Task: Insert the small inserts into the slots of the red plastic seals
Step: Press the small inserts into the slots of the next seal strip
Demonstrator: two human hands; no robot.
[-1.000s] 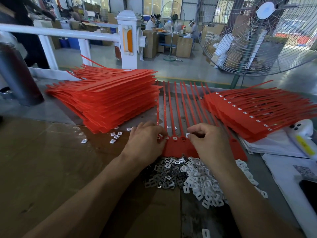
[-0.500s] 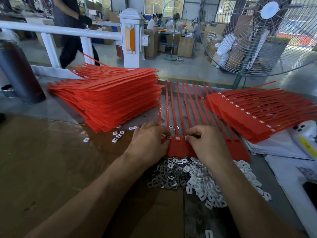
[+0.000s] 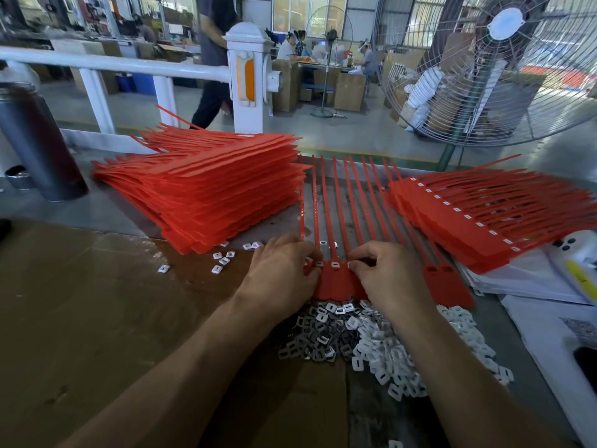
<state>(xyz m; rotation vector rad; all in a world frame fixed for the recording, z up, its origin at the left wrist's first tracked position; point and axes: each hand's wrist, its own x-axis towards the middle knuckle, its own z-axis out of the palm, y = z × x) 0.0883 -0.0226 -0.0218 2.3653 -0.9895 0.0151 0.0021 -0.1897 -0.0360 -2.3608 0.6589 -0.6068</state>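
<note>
Far left: dark metal cylinder (image 3: 38,147) upright on the bench. Next, tall stack of red seals (image 3: 206,189), no white pieces visible in it from this side; a few loose inserts (image 3: 223,260) scattered at its foot.

Centre: one comb of red seals (image 3: 336,279) flat on the bench, straps pointing away. Left hand (image 3: 281,276) resting on the comb's left end, fingers curled, tips at the slot row; whether a piece is pinched cannot be told. Right hand (image 3: 387,273) just beside, fingers curled, tips pressing a white piece at a slot. Three slots between the hands already filled; two at the comb's right end (image 3: 439,270) open. Heap of inserts (image 3: 371,341) just below the comb, touching its near edge.

Right: fanned stack of filled seals (image 3: 484,218), then a white device (image 3: 578,253) on papers.

Risks, as judged: insert cocked or reversed under pressure, leaving it proud; comb sliding if the left hand eases; right-end slots overlooked.
</note>
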